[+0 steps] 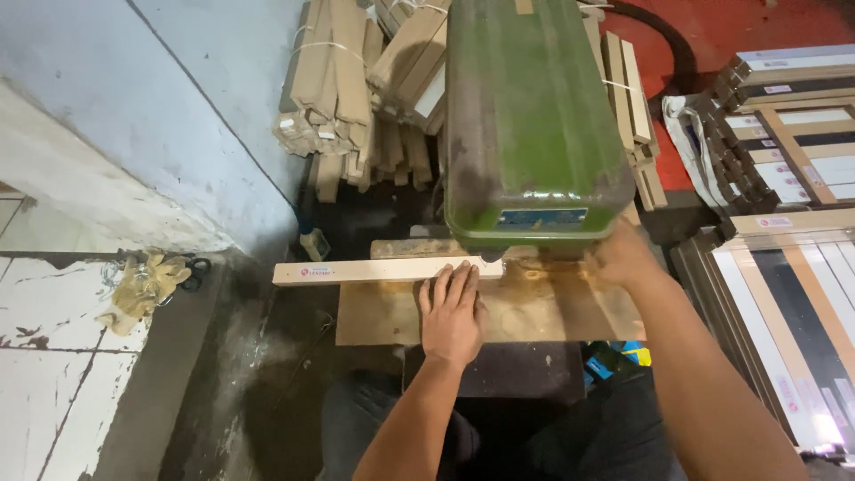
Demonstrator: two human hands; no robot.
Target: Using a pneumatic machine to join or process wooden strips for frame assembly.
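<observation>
Hands first: the left hand [451, 312] lies flat, palm down, fingers straight and close together, pressing on the worn wooden work board [534, 312], its fingertips touching the near edge of a pale wooden strip [374, 270]. Nothing is clenched there; it is an open, pressing hand. The forearm runs straight up from the bottom of the frame. The right hand [623, 254] reaches forward past the board's far right side, right under the front lip of the green machine housing [530, 116]; its fingers are hidden beneath the housing, so I cannot tell whether they clasp anything.

The strip lies across the board's far edge, left to right, its left end sticking well out over the dark floor, its right end tucked under the machine. A small red-and-white sticker [315, 272] sits near that left end. On the housing's front face, a blue rectangular plate [541, 218].

Behind the machine, bundles of tan strips [334, 80] tied with pale cord lean against the blue-grey wall. To the right, stacked flat panels [793, 134] in cream, brown and black, with small white labels at their ends. Far left, on the white tiled ledge [44, 356], crumpled yellowish gloves [142, 285].
</observation>
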